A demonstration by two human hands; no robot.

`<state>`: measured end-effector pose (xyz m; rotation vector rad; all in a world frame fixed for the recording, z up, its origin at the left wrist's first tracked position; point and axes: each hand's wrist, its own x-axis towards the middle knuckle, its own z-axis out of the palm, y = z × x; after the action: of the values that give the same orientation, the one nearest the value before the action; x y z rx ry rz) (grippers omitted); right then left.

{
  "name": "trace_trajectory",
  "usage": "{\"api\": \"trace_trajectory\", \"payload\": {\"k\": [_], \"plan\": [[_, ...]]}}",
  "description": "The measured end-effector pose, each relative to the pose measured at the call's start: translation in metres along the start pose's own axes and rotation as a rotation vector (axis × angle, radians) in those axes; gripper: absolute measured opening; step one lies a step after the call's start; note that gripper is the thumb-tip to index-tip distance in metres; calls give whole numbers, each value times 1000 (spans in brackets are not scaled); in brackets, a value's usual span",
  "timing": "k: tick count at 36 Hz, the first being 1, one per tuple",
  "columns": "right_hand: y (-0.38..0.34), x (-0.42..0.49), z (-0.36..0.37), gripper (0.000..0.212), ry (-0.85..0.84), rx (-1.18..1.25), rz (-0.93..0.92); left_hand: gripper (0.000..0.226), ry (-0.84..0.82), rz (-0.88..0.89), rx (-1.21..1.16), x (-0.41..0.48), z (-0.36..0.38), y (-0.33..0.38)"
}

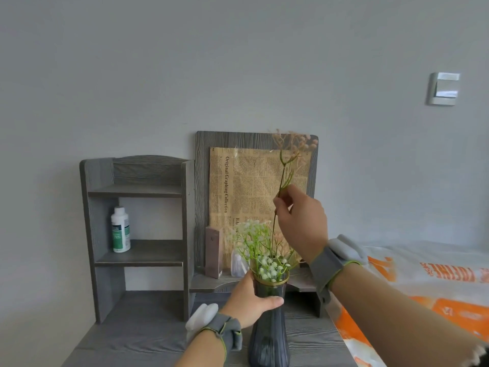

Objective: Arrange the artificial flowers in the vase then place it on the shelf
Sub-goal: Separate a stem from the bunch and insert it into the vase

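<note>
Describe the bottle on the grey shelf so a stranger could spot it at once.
Start at the grey wooden shelf unit, left of the newspaper-print sheet. On its lower board stands the white plastic bottle. Its green label sets it apart from the brown box and small clear bottle further right.

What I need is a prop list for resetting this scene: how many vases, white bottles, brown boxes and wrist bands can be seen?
Vase: 1
White bottle: 1
Brown box: 1
Wrist bands: 2
Total: 5
</note>
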<state>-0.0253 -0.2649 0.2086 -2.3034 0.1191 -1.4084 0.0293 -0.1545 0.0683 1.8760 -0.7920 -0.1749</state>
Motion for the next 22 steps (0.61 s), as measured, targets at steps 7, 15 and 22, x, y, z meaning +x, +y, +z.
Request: {"api": "trace_trajectory", "payload": {"k": [7, 15, 22], "plan": [[-10, 6, -11, 9, 189, 25, -35, 70, -10, -8, -15, 0, 0, -2], [-16, 7, -16, 10, 244, 87, -60, 70, -11, -22, -14, 2, 0, -2], [-9, -2, -8, 9, 147, 9, -94, 68, -9, -3, -20, 0, 1, -2]]}}
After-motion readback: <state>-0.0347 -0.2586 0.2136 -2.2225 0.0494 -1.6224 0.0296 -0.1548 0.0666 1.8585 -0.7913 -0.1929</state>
